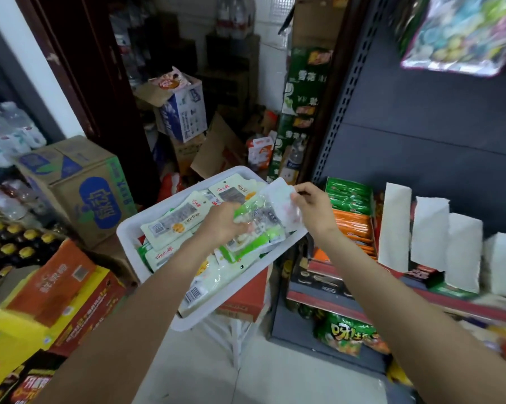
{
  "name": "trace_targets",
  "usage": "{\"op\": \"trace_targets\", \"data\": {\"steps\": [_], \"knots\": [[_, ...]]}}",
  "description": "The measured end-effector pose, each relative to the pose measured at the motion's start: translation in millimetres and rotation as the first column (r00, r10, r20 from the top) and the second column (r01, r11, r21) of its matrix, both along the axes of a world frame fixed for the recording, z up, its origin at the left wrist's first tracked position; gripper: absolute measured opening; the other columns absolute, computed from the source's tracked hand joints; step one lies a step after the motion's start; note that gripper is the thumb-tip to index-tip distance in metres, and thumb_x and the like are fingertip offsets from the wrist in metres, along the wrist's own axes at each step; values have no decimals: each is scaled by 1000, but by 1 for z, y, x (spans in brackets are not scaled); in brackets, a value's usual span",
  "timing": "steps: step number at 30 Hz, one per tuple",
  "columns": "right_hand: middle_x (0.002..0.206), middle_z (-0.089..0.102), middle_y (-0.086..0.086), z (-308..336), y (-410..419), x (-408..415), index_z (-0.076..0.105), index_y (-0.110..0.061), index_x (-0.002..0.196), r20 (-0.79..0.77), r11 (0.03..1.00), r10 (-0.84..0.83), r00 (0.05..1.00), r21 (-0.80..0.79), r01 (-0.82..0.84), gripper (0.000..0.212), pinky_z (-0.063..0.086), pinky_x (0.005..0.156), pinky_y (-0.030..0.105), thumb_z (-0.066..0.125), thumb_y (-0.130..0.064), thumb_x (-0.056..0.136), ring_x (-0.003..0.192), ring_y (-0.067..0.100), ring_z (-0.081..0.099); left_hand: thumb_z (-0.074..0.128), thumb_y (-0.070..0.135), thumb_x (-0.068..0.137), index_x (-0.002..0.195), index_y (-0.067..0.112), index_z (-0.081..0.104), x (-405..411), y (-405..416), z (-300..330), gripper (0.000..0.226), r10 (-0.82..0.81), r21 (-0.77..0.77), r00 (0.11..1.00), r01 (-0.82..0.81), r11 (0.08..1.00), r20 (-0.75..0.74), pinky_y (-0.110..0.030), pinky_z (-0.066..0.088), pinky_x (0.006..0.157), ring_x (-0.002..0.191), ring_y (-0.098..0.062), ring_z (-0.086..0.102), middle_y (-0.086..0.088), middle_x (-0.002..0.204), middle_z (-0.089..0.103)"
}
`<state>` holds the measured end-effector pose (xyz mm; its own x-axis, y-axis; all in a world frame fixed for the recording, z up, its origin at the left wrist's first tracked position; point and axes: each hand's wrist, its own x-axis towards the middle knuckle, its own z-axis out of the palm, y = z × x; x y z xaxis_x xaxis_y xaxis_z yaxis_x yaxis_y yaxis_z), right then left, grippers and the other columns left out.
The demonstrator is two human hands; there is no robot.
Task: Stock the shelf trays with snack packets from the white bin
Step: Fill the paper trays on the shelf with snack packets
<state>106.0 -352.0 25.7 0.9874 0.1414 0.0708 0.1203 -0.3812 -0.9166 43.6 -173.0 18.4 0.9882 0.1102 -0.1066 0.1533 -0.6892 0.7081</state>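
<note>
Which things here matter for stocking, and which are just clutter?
Job: white bin, packets in it, bundle held by left hand and right hand, shelf trays.
Clutter: blue-print carton, bottles, orange box.

Hanging bag (462, 33) blurred, lower shelf packets (348, 336) smeared — print unreadable

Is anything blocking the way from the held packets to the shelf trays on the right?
Nothing visible. Both hands, left and right, hold packets over the white bin; the shelf trays sit just right, open-topped.
</note>
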Motion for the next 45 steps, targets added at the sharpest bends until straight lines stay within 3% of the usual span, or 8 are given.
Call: {"op": "trace_targets", "data": {"steps": [8, 14, 18, 22, 28, 33, 38, 45], "knots": [[99, 63, 6, 2, 3, -3, 60, -10, 106, -28, 1000, -1, 1000, -20, 0, 16, 46, 83, 35, 48, -14, 96, 92, 20, 58, 66, 28, 88, 125, 9, 56, -5, -6, 0, 43, 71, 58, 995, -75, 996, 71, -27, 42, 78, 99, -22, 58, -9, 120, 61], [142, 41, 11, 9, -32, -22, 27, -7, 144, -311, 1000, -14, 950, 19, 21, 67, 41, 103, 43, 55, -40, 92, 129, 29, 42, 67, 31, 87, 110, 16, 62, -10, -61, 17, 28, 225, 50, 954, -239, 970, 197, -32, 47, 73, 92, -26, 63, -3, 97, 66], [109, 61, 7, 20, -69, -37, 50, -14, 122, -464, 914, 220, 858, 406, -15, 41, 54, 78, 37, 56, -40, 91, 99, 22, 61, 65, 28, 86, 102, 16, 64, -17, -136, 23, 20, 20, 197, 965, -74, 978, 263, -35, 45, 66, 86, -28, 61, -7, 90, 68], [66, 47, 0, 26, -132, -38, 49, -18, 80, -414, 876, 100, 905, 468, 118, 15, 41, 53, 26, 51, -21, 95, 60, 13, 50, 67, 26, 84, 106, 15, 67, -15, -199, 17, 25, -230, 187, 932, 182, 965, 281, -31, 41, 78, 99, -26, 58, -4, 106, 65], [67, 56, 5, 22, -240, -33, 55, -14, 82, -425, 783, 59, 903, 580, 222, 17, 45, 62, 29, 48, -22, 94, 64, 21, 54, 41, 29, 100, 134, 20, 51, -3, -292, 9, 37, -380, 8, 907, 385, 923, 183, -33, 22, 111, 127, -19, 35, 2, 135, 45], [77, 67, 10, 19, -327, -37, 60, -6, 88, -308, 806, -43, 951, 552, 215, 27, 53, 70, 36, 37, 8, 89, 72, 26, 64, 54, 16, 95, 115, 17, 66, 9, -368, 14, 23, -317, -142, 907, 365, 920, 279, -20, 38, 92, 108, -12, 54, 3, 112, 57], [79, 71, 6, 20, -397, -34, 62, -6, 93, -300, 769, -52, 952, 597, 230, 18, 57, 63, 29, 48, 6, 90, 72, 20, 68, 62, 22, 90, 132, 13, 47, 31, -430, 19, 45, -135, -291, 985, 162, 943, 110, -28, 43, 96, 109, -17, 56, -1, 118, 52], [85, 69, 10, 19, -479, -11, 69, -8, 86, -239, 797, -297, 925, 471, 378, 4, 55, 72, 36, 68, -5, 83, 74, 20, 64, 65, 17, 89, 99, -3, 61, 64, -493, 18, 22, -249, -394, 967, 252, 884, 62, -31, 55, 69, 90, -22, 65, -18, 102, 67]]}}
